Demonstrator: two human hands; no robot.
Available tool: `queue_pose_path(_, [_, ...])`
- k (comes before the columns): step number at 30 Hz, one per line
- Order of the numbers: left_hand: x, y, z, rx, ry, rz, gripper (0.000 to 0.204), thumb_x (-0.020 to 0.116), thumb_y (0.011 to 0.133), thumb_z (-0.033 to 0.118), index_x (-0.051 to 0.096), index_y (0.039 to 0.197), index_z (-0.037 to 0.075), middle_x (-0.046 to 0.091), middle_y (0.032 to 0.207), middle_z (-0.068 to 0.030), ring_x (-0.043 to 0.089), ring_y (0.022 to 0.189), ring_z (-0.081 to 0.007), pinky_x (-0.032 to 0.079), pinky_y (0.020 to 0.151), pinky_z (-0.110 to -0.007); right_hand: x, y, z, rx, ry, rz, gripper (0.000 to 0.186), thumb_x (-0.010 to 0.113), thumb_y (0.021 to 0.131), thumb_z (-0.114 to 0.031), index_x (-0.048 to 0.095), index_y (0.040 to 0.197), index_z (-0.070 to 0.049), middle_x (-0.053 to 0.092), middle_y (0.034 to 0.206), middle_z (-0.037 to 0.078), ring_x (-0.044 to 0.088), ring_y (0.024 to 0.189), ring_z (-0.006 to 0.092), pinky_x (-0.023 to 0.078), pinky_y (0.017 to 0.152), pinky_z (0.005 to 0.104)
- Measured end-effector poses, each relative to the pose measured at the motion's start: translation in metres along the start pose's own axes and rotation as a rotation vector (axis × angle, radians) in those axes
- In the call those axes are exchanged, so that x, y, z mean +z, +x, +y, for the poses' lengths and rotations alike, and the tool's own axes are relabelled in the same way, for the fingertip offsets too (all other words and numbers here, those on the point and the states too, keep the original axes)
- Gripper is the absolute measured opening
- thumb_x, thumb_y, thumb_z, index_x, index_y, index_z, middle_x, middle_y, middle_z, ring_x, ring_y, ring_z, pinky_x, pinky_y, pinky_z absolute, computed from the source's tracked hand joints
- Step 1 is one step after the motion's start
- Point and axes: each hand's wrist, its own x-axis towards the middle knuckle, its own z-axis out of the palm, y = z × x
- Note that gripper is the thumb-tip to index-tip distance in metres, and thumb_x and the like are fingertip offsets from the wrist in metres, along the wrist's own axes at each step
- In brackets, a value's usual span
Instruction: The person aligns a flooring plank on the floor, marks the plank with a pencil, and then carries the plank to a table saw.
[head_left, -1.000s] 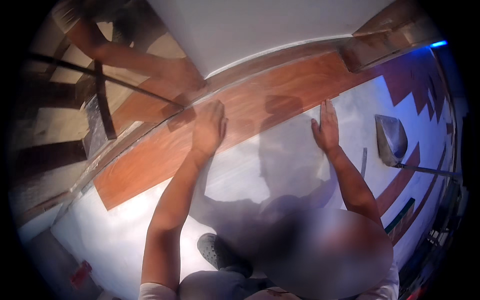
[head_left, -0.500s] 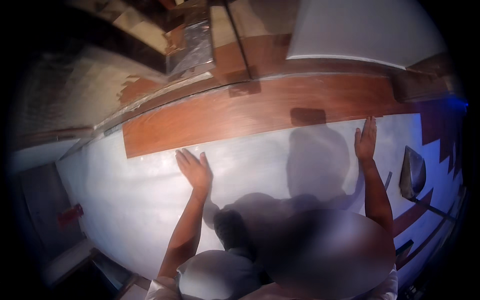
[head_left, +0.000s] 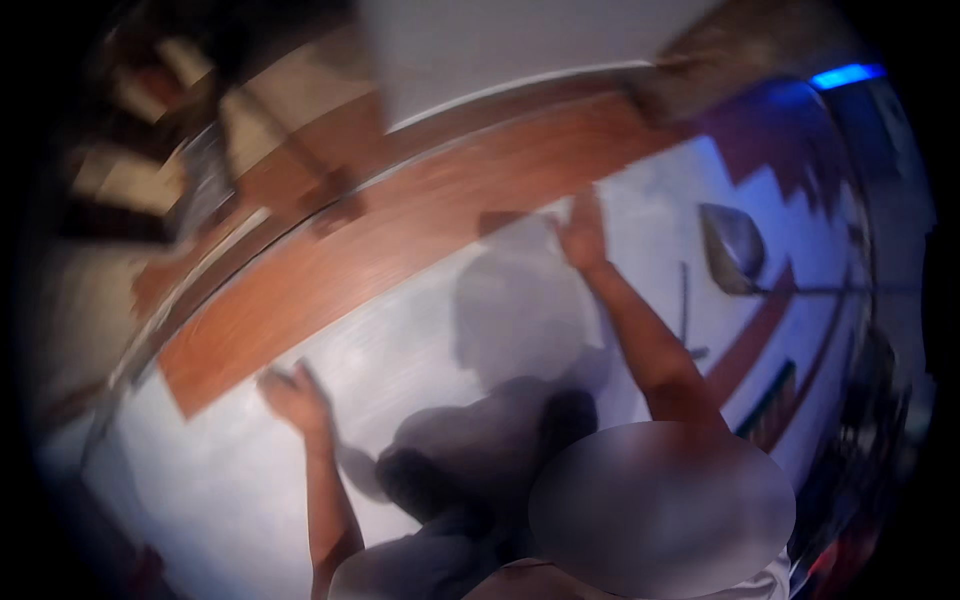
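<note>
A long orange-brown wood-look plank (head_left: 400,220) lies on the white floor (head_left: 190,490), running from near left to far right. My left hand (head_left: 297,397) is at its near edge, close to its left end, fingers stretched and slightly apart. Farther right, my right hand (head_left: 582,235) is at the same edge with its fingers extended toward the plank. Neither hand holds anything. Motion blur hides whether the fingertips touch the plank. My shadow (head_left: 520,310) falls across the white floor between my arms.
On the right stand a grey scoop-shaped pan (head_left: 735,245) with a long handle and several reddish-brown planks with stepped ends (head_left: 775,150). A large pale panel (head_left: 510,45) is beyond the plank. A thin dark rod (head_left: 275,130) is at the far left. A blue light (head_left: 848,76) glows far right.
The view has swung, so the plank now slants more steeply and everything has shifted leftward. Both hands stay by the plank's near edge, with fingers still stretched out.
</note>
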Motion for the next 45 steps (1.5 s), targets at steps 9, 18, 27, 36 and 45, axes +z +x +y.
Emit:
queue_pose_path(9, [-0.011, 0.002, 0.004, -0.085, 0.327, -0.258, 0.085, 0.047, 0.101, 0.051, 0.025, 0.149, -0.017, 0.024, 0.154, -0.0414, 0.026, 0.144, -0.0516, 0.021, 0.119, -0.055, -0.039, -0.004, 0.03, 0.154, 0.013, -0.102, 0.074, 0.053, 0.1, -0.044, 0.034, 0.151, 0.007, 0.03, 0.158, 0.029, 0.024, 0.151, 0.0385, 0.018, 0.124, 0.0459])
queue_pose_path(18, [0.005, 0.011, -0.035, -0.039, 0.504, -0.328, 0.094, 0.046, 0.098, 0.062, 0.03, 0.146, -0.017, 0.03, 0.15, -0.0429, 0.036, 0.14, -0.0515, 0.032, 0.115, -0.053, -0.047, -0.01, 0.039, 0.272, 0.009, -0.15, 0.075, 0.051, 0.101, -0.044, 0.03, 0.153, 0.006, 0.027, 0.162, 0.024, 0.021, 0.153, 0.0335, 0.015, 0.126, 0.0425])
queue_pose_path(27, [0.002, 0.03, -0.035, -0.014, 0.48, -0.473, 0.093, 0.052, 0.094, 0.064, 0.038, 0.131, -0.02, 0.048, 0.129, -0.0382, 0.053, 0.12, -0.0512, 0.048, 0.1, -0.055, -0.051, -0.034, 0.072, 0.147, -0.022, -0.173, 0.069, 0.051, 0.102, -0.04, 0.034, 0.15, 0.007, 0.029, 0.16, 0.025, 0.023, 0.151, 0.0352, 0.018, 0.125, 0.0436])
queue_pose_path(36, [-0.022, 0.052, 0.003, 0.28, 0.617, -0.685, 0.058, 0.061, 0.089, 0.058, 0.071, 0.096, 0.001, 0.07, 0.108, -0.0248, 0.073, 0.083, -0.0407, 0.06, 0.075, -0.047, -0.099, -0.129, 0.088, 0.182, 0.169, -0.138, 0.05, 0.057, 0.098, -0.024, 0.053, 0.139, 0.004, 0.046, 0.151, 0.022, 0.038, 0.144, 0.0358, 0.031, 0.12, 0.0422])
queue_pose_path(45, [-0.001, 0.067, 0.356, 1.304, -0.009, -0.718, 0.062, 0.063, 0.091, 0.016, 0.043, 0.147, 0.002, 0.045, 0.152, -0.0176, 0.043, 0.137, -0.0389, 0.036, 0.116, -0.045, -0.077, -0.057, 0.172, 0.21, 0.13, 0.088, 0.043, 0.059, 0.095, -0.017, 0.058, 0.134, 0.002, 0.053, 0.145, 0.018, 0.046, 0.138, 0.0313, 0.036, 0.116, 0.0412])
